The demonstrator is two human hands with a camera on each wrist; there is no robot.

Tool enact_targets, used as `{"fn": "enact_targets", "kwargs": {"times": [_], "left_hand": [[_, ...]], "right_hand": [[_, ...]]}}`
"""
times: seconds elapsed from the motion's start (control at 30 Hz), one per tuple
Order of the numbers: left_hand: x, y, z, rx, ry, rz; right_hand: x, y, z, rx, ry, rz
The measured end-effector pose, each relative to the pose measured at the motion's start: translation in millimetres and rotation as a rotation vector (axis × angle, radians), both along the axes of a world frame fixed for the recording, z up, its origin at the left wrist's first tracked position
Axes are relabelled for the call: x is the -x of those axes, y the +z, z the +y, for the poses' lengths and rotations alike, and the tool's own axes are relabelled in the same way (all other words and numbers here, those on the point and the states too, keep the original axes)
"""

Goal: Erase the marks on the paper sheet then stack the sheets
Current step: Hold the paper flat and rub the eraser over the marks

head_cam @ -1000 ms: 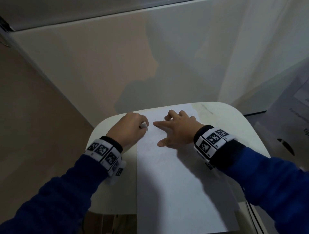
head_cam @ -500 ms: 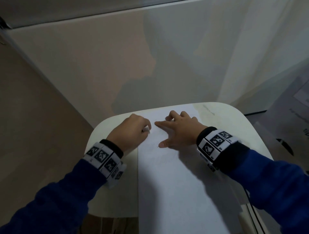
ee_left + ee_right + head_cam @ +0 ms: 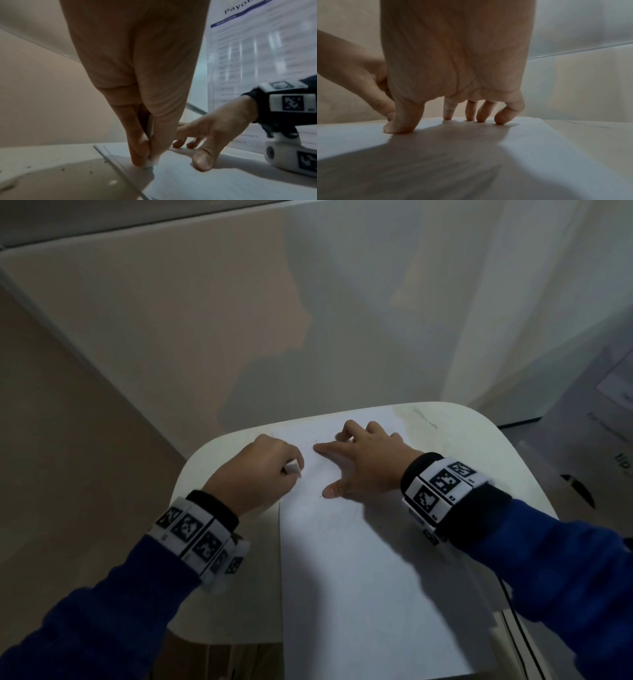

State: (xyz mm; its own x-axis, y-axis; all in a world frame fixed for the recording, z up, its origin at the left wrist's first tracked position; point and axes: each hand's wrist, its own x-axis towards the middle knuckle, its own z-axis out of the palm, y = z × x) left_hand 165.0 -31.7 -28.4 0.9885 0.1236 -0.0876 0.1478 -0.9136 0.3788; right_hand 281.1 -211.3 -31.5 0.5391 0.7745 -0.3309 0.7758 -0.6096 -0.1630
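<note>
White paper sheets (image 3: 359, 577) lie lengthwise on a small rounded white table (image 3: 226, 594); the left wrist view shows layered sheet edges (image 3: 109, 157). My left hand (image 3: 263, 470) pinches a small white eraser (image 3: 294, 469), whose tip (image 3: 151, 163) presses on the top sheet near its left edge. My right hand (image 3: 363, 463) lies spread on the far part of the sheet, its fingertips (image 3: 500, 121) and thumb (image 3: 402, 127) pressing down. Faint pencil marks (image 3: 337, 520) show just below the right thumb.
The table stands against a pale wall (image 3: 205, 320). Printed sheets (image 3: 616, 392) hang at the right. A dark cable (image 3: 517, 621) runs down past the table's right side. Small eraser crumbs (image 3: 65, 169) dot the tabletop left of the paper.
The left hand with the eraser has shifted slightly back and forth at the sheet's left edge. The right hand has stayed pressed on the paper.
</note>
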Motion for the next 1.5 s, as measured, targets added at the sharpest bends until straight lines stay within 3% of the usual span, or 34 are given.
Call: {"fn": "enact_targets", "kwargs": {"times": [0.1,0.27,0.47,0.67,0.87,1.07,1.27,1.5], "left_hand": [[-3,3,0,-0.004,-0.026,0.014],[-17,6,13,-0.014,0.071,-0.019],[4,8,-2,-0.027,-0.037,0.044],[-14,7,6,-0.008,0.045,-0.024],[0,5,-4,-0.04,-0.057,0.035],[-12,9,12,-0.019,0.065,0.008],[2,8,-8,-0.039,-0.052,0.039],[-9,10,6,-0.018,0.03,0.013]], "right_hand": [[0,1,0,0.003,-0.004,0.007],[2,3,0,0.012,-0.004,0.009],[2,4,1,0.02,-0.002,-0.002],[2,4,0,0.029,-0.001,0.004],[4,3,0,0.015,0.005,0.007],[6,4,1,0.04,0.012,-0.008],[4,6,3,0.067,0.022,-0.018],[5,6,5,0.087,0.014,-0.016]]}}
